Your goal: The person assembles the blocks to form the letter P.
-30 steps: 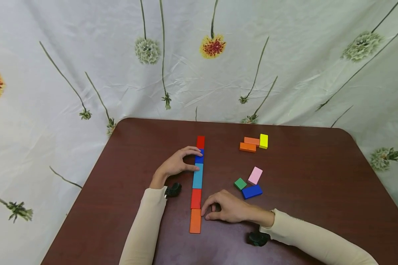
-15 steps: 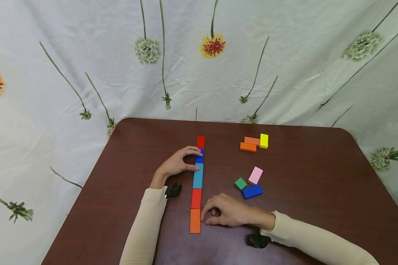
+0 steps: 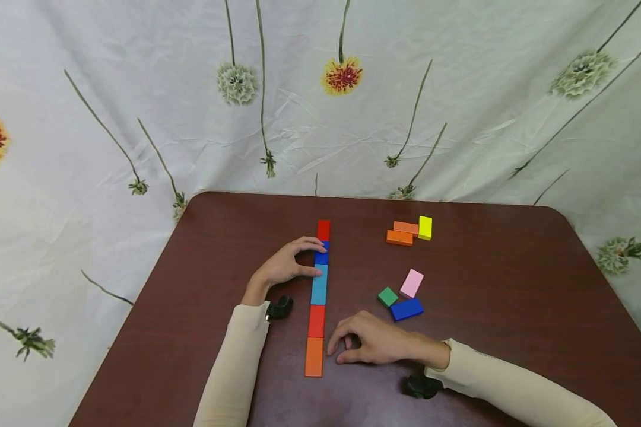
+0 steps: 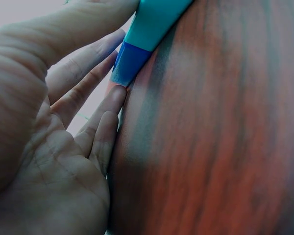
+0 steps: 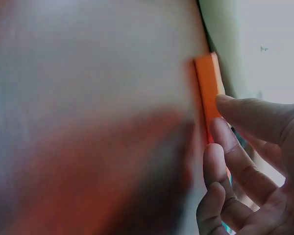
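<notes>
Orange block [image 3: 314, 357] beside right hand [image 3: 378, 339], pink block [image 3: 411, 283] head-view only

On my remote left wrist view, the left grip [image 4: 49, 132] lies at nine o'clock, fingertips [image 4: 119, 93] by a blue block [image 4: 129, 63] near eleven; turquoise block [image 4: 156, 24] abutting, twelve; table [image 4: 210, 132], three.

- Here we go, top of the head view: a creased pale cloth [image 3: 165, 35], printed with flowers!
- Upper centre, a yellow-and-red bloom [image 3: 342, 76], with a whitish puffball [image 3: 237, 84] to its left.
- Lower down, the dark brown table [image 3: 486, 267], far corners rounded.
- Right of centre, two loose orange blocks [image 3: 399, 238] beside a yellow block [image 3: 425, 228].
- Below those, pink block [image 3: 411, 283], green block [image 3: 387, 296], loose blue block [image 3: 406, 309], bunched close!
</notes>
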Tool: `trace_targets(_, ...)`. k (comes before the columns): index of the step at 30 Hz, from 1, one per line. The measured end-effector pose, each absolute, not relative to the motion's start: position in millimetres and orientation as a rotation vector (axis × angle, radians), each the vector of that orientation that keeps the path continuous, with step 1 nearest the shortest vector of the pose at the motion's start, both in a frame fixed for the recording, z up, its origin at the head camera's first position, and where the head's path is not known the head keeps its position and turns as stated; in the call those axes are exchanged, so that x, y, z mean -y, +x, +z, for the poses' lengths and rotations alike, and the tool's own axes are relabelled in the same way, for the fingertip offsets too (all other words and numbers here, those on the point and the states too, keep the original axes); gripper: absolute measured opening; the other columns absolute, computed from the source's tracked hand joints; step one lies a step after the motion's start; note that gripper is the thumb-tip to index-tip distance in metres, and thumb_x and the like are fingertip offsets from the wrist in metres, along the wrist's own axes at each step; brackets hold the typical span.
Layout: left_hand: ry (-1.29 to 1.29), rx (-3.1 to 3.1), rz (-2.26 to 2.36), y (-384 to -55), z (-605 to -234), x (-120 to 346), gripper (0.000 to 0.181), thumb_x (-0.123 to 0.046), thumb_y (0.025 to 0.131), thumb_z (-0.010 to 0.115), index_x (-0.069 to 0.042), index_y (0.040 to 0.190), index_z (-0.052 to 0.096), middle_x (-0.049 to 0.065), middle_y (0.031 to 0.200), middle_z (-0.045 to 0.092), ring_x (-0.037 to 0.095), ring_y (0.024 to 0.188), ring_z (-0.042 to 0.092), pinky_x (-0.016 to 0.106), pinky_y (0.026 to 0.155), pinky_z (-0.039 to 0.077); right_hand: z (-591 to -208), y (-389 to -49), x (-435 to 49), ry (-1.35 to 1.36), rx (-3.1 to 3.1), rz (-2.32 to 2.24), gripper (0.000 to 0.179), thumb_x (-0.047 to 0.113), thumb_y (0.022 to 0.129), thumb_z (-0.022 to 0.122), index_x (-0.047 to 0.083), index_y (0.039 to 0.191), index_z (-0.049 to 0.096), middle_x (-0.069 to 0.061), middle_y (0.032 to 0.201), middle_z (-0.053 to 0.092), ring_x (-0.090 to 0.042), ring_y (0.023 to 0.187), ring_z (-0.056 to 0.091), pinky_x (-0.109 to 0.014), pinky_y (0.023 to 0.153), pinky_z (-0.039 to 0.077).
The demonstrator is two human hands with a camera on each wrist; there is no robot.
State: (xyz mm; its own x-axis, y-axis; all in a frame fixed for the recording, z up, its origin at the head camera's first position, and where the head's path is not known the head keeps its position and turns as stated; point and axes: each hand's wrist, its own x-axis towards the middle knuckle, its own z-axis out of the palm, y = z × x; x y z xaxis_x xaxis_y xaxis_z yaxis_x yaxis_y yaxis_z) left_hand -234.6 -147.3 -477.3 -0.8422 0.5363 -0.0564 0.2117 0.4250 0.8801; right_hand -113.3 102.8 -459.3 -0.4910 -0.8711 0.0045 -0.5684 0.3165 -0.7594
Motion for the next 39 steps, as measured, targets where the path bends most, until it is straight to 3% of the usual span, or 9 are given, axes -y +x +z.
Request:
trace_targets(7, 0.643, -2.358, 1.392, -236.8, -479.3, 146.9, 0.046, -0.018, 0.084, 0.082, -0.012, 0.127, 0.068, 0.005, 0.146, 0.049, 0.029, 0.139, 0.040, 0.054, 0.115, 0.036, -442.1, -143.4, -126.9, -1.142, -2.320, -1.091, 0.017, 0.016, 0.088, 0.078, 0.013, 0.105, 0.076, 0.001, 0.095, 0.073, -0.002, 0.073, 0.057, -0.020, 0.064, 0.051)
trace_targets(16, 0.664, -2.367, 1.364, -237.7, -478.7, 148.5, 0.045, -0.020, 0.085, 0.082, -0.014, 0.127, 0.068, 0.002, 0.146, 0.049, 0.027, 0.140, 0.040, 0.050, 0.116, 0.037, -418.3, -198.2, -166.4, -0.947, -2.571, -1.104, 0.025, 0.016, 0.089, 0.077, 0.006, 0.111, 0.073, -0.012, 0.105, 0.072, -0.021, 0.088, 0.062, -0.033, 0.075, 0.055)
trace_targets(25, 0.664, -2.358, 1.364, -235.9, -474.6, 149.6, 0.045, -0.019, 0.085, 0.082, -0.014, 0.128, 0.068, 0.003, 0.147, 0.047, 0.027, 0.142, 0.037, 0.052, 0.117, 0.035, -434.4, -245.6, -209.3, -0.591, -2.786, -1.104, 0.028, 0.016, 0.090, 0.076, 0.004, 0.115, 0.072, -0.016, 0.117, 0.068, -0.030, 0.099, 0.064, -0.040, 0.083, 0.053)
trace_targets(39, 0.655, -2.358, 1.375, -234.0, -476.5, 147.7, 0.045, -0.019, 0.084, 0.082, -0.013, 0.127, 0.069, 0.003, 0.146, 0.049, 0.027, 0.141, 0.038, 0.052, 0.117, 0.035, -453.6, -262.6, -222.4, -0.490, -2.879, -1.013, 0.026, 0.013, 0.091, 0.074, 0.003, 0.116, 0.072, -0.019, 0.115, 0.067, -0.032, 0.097, 0.061, -0.042, 0.084, 0.050)
